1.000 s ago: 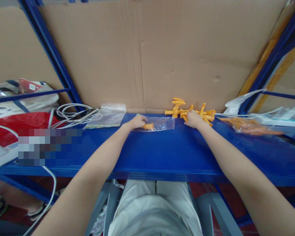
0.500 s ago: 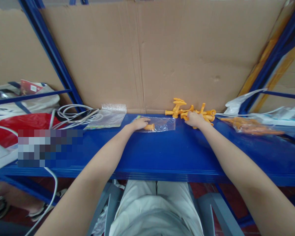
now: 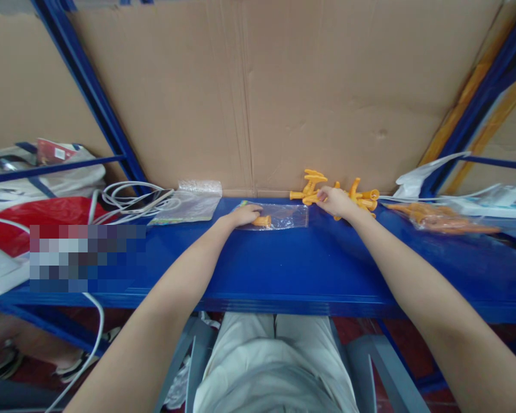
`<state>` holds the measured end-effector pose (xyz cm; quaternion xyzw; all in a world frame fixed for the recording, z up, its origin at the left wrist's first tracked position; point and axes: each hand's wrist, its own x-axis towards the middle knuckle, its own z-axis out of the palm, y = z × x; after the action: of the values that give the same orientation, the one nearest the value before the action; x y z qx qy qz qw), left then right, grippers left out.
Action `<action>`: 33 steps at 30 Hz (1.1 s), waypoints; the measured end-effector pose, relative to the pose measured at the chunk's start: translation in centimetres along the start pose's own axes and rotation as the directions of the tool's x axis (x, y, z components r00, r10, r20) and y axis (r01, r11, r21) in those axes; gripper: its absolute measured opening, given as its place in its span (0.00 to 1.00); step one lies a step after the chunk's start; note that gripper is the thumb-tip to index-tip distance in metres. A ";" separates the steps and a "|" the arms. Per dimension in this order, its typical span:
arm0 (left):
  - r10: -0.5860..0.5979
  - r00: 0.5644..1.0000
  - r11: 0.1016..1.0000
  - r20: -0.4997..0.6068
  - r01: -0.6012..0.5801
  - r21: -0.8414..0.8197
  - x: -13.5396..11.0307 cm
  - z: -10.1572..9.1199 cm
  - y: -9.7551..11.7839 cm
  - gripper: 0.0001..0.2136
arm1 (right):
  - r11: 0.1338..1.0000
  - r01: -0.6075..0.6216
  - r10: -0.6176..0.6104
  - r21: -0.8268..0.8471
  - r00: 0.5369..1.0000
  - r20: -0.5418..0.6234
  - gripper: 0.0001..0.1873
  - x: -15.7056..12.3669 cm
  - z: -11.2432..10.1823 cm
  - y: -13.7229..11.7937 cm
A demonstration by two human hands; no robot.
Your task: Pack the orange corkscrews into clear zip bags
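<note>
Orange plugs (image 3: 363, 198) beside clear bag (image 3: 290, 215)

Glossy blue metal shelf (image 3: 284, 269), clear plastic bag (image 3: 284, 217), matt orange plastic parts (image 3: 361, 198), creased cardboard (image 3: 284, 97)

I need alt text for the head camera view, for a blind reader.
A person's left hand rests on a clear plastic bag on a blue shelf; the right hand touches a pile of orange plastic parts.
</note>
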<state>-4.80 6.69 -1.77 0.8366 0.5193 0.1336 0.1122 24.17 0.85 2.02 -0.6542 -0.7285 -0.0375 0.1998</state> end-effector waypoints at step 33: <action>-0.054 0.991 0.996 -0.124 0.063 0.065 0.3 0.5 0.5 0.26 | 0.944 0.262 -0.273 0.203 0.962 0.028 0.17 -0.4 2.4 -2.6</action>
<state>-4.09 6.72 -2.05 0.8146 0.5538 0.1633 0.0550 21.08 0.87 0.19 -0.5272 -0.8158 0.0264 0.2363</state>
